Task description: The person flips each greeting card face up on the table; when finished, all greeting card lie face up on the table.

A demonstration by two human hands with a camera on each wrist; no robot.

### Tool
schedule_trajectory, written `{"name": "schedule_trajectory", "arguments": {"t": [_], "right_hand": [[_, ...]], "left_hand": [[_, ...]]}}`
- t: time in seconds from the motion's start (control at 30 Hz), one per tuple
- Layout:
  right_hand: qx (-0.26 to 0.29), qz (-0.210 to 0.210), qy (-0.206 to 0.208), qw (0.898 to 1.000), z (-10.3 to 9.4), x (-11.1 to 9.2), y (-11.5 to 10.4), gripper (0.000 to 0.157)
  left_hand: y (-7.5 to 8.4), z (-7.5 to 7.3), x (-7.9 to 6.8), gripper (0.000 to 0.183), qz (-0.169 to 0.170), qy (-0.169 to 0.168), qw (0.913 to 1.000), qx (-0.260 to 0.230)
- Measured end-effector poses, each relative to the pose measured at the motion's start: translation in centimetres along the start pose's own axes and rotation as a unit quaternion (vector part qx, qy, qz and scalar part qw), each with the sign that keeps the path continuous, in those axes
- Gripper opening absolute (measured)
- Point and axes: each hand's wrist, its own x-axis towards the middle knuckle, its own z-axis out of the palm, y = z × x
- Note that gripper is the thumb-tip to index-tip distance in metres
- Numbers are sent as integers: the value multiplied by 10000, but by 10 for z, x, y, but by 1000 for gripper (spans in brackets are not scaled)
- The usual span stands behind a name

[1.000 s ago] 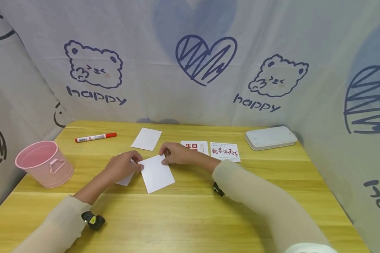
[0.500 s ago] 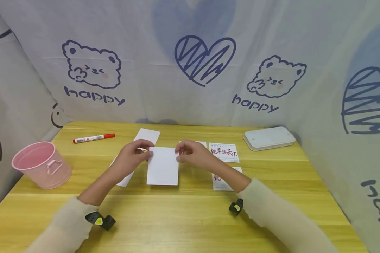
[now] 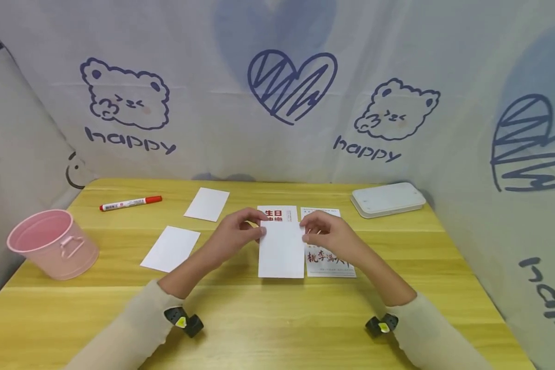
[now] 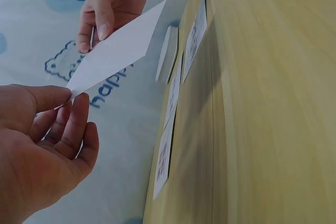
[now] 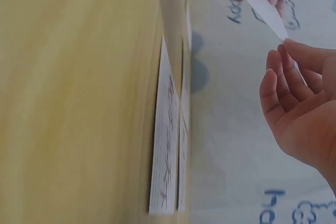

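Note:
A blank white card (image 3: pixel 281 252) is held up above the table between both hands. My left hand (image 3: pixel 241 231) pinches its upper left corner, and my right hand (image 3: pixel 328 232) pinches the upper right corner. In the left wrist view the card (image 4: pixel 118 51) stands well clear of the wood. Behind it lies a card with red characters (image 3: pixel 277 211), partly covered in the head view. Under my right hand lies a second printed card (image 3: pixel 330 262), and a third printed card (image 3: pixel 320 211) shows behind that hand.
Two blank white cards (image 3: pixel 171 248) (image 3: pixel 207 204) lie on the left of the wooden table (image 3: pixel 268 329). A pink bucket (image 3: pixel 55 246) stands at the left edge, with a red-capped marker (image 3: pixel 130 203) behind it. A white flat case (image 3: pixel 388 199) sits at the back right.
Both hands have carried the white card to the right, from beside the blank cards to in front of the red-lettered card. It has turned from slanted to straight. My right hand now pinches its right corner.

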Motion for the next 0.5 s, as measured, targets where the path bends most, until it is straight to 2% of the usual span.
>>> {"name": "schedule_trajectory", "arguments": {"t": [0.17,0.37,0.5], "right_hand": [[-7,-2,-93,10000,-9,-4,3,27],[-6,59,-552,9985,-13,-7,4,31],[78,-88,-798,9967,-15,-11,5,34]], "left_hand": [[0,7,4,24,-36,-113,9999,-103],[-3,10,5,25,-140,-285,9991,-270],[-5,12,7,26,-180,-367,9985,-353]]}}
